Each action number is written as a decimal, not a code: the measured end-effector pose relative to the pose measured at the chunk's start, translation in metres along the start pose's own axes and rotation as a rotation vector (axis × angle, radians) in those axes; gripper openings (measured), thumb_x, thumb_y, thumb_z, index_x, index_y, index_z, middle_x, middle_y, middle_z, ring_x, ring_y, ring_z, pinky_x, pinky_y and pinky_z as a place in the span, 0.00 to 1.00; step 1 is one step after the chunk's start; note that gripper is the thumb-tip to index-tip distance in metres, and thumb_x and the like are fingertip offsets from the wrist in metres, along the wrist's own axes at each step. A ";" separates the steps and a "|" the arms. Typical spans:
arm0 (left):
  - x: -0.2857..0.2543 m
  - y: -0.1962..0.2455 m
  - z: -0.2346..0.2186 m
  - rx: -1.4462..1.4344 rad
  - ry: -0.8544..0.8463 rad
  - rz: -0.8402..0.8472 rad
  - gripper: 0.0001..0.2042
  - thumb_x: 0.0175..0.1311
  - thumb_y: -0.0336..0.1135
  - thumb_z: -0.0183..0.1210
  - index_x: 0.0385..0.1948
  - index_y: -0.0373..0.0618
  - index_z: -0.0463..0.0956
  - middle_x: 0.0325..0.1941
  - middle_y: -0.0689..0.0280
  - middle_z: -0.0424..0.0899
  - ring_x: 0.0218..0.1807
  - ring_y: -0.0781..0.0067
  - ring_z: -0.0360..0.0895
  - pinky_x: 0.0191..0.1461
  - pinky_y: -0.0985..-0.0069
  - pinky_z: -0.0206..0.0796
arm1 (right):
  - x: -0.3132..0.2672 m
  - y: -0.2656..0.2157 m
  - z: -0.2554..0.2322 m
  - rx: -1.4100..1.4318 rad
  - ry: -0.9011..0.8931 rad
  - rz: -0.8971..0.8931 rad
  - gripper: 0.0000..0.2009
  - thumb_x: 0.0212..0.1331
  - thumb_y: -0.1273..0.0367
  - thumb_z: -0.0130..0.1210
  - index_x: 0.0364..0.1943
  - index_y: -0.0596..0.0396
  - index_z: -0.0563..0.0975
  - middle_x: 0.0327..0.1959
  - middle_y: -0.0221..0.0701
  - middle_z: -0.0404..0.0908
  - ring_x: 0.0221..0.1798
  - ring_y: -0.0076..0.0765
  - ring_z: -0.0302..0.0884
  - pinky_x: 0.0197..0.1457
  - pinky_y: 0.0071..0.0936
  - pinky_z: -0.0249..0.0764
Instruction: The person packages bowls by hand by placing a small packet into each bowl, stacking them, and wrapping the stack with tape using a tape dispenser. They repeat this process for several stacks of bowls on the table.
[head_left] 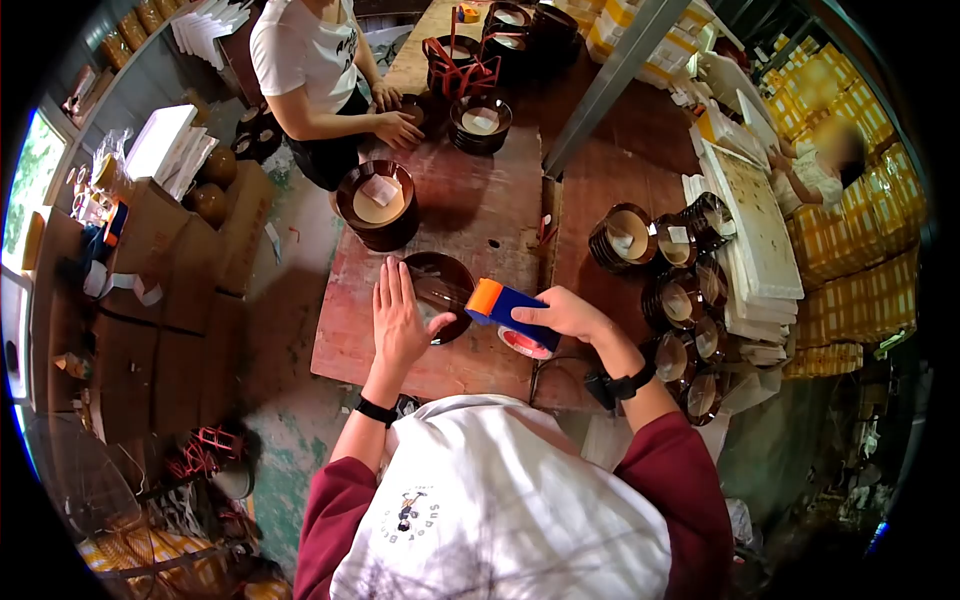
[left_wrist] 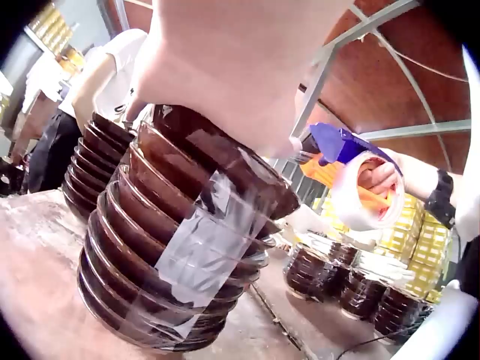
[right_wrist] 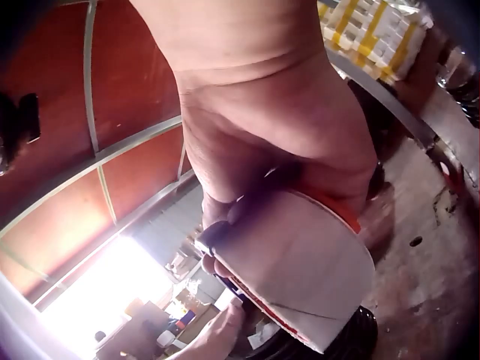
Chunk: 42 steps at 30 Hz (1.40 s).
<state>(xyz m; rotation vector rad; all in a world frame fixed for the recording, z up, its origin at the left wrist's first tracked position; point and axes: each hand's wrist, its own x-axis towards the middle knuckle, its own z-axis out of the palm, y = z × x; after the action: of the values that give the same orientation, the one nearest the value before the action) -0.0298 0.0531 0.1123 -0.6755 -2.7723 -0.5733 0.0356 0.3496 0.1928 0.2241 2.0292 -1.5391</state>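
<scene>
A stack of dark brown bowls (head_left: 440, 290) (left_wrist: 172, 247) stands on the reddish table (head_left: 470, 200), bound with clear tape down its side. My left hand (head_left: 398, 312) lies flat with straight fingers on the stack's top left. My right hand (head_left: 568, 312) grips a blue and orange tape dispenser (head_left: 505, 308) (left_wrist: 341, 161) with a roll of clear tape (left_wrist: 358, 196) (right_wrist: 300, 270), held at the stack's right edge. In the right wrist view the roll fills the middle and the fingers curl round the handle.
Another bowl stack (head_left: 378, 205) stands further back. More stacks (head_left: 680, 290) crowd the right side beside white foam sheets (head_left: 760, 240). A person in a white shirt (head_left: 310, 60) works at the far end. Cardboard boxes (head_left: 150, 300) stand on the left.
</scene>
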 end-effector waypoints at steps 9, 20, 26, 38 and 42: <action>-0.001 -0.004 0.010 -0.030 0.007 -0.039 0.46 0.69 0.66 0.50 0.74 0.31 0.55 0.81 0.47 0.54 0.82 0.48 0.51 0.81 0.54 0.44 | 0.002 0.034 0.010 0.111 -0.047 -0.038 0.26 0.62 0.48 0.67 0.37 0.62 0.87 0.28 0.27 0.84 0.31 0.18 0.77 0.38 0.23 0.75; 0.002 -0.004 0.010 -0.028 -0.021 -0.052 0.41 0.71 0.58 0.55 0.75 0.33 0.55 0.82 0.49 0.52 0.83 0.47 0.48 0.81 0.50 0.42 | -0.010 0.114 0.012 0.133 0.002 0.031 0.23 0.63 0.51 0.67 0.36 0.62 0.83 0.27 0.28 0.84 0.29 0.21 0.81 0.35 0.23 0.77; -0.010 0.016 -0.003 -0.051 -0.094 0.150 0.44 0.54 0.53 0.72 0.73 0.47 0.64 0.82 0.59 0.56 0.83 0.43 0.46 0.81 0.35 0.30 | 0.003 0.145 0.017 0.205 0.026 -0.051 0.25 0.59 0.49 0.69 0.40 0.62 0.82 0.29 0.28 0.84 0.30 0.21 0.81 0.36 0.23 0.79; -0.025 0.009 0.000 -0.069 -0.025 0.105 0.48 0.42 0.49 0.79 0.71 0.55 0.66 0.82 0.50 0.50 0.81 0.31 0.43 0.80 0.33 0.37 | 0.007 0.157 0.016 0.299 -0.035 -0.049 0.27 0.59 0.49 0.70 0.44 0.63 0.82 0.32 0.29 0.85 0.31 0.23 0.82 0.37 0.26 0.82; -0.019 -0.029 0.011 -0.300 -0.010 0.242 0.53 0.33 0.50 0.83 0.70 0.54 0.68 0.80 0.48 0.51 0.80 0.29 0.43 0.79 0.36 0.47 | 0.010 0.161 0.016 0.370 -0.074 -0.046 0.26 0.60 0.50 0.69 0.45 0.64 0.82 0.32 0.30 0.85 0.31 0.25 0.83 0.37 0.28 0.83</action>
<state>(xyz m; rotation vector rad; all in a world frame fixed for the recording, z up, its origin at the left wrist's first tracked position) -0.0290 0.0271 0.0872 -1.0607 -2.5825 -0.9414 0.1067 0.3850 0.0511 0.2594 1.6910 -1.9164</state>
